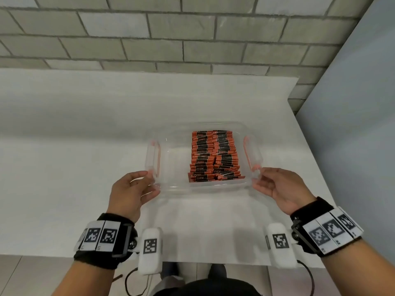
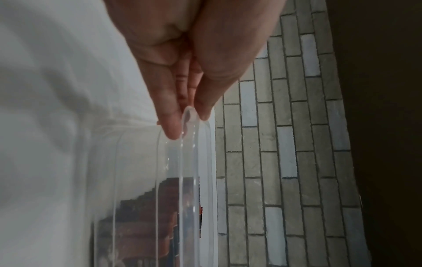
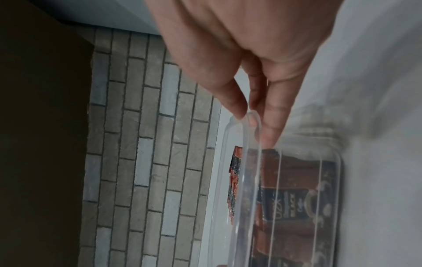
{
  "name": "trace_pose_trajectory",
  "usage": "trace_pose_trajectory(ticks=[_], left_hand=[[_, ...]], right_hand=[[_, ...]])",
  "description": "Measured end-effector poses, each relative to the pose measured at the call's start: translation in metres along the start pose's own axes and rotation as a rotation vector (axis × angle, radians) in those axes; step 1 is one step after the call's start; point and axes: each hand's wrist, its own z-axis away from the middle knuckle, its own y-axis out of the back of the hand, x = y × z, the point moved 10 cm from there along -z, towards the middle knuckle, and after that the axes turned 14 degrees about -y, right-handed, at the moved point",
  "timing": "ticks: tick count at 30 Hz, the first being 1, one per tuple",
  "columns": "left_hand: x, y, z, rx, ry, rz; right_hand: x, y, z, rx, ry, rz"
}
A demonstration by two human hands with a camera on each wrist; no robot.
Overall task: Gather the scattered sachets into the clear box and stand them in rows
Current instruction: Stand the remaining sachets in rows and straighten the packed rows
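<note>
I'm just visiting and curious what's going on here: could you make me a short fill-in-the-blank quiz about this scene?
1. The sachets stand in ____ rows inside the clear box.
2. The rows fill the box's ____ half.
3. The left hand and the right hand each pinch the box's ____.
4. The wall behind the table is patterned like ____.

Missing words: two; right; rim; bricks

Left hand [image 1: 130,190] and right hand [image 1: 280,189] forward; fingers pinching.

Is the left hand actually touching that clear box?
Touching. In the left wrist view, the left hand pinches the clear box rim between thumb and fingers.
</note>
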Motion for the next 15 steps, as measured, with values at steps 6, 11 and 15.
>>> trace_pose_trajectory(ticks=[6,11,15], left_hand=[[0.005,-0.011,-0.052,-0.005,-0.014,0.163],[0.013,-0.027,-0.101,-0.003,-0.04,0.177],[0.019,-0.037,-0.141,-0.013,-0.05,0.146]], right_hand=[[-0.027,-0.034,-0.027,0.001,0.093,-0.066],[-0.054,-0.06,-0.05,0.025,0.13,-0.118],[-0.074,-0.075,-0.074,0.046,0.151,-0.167]])
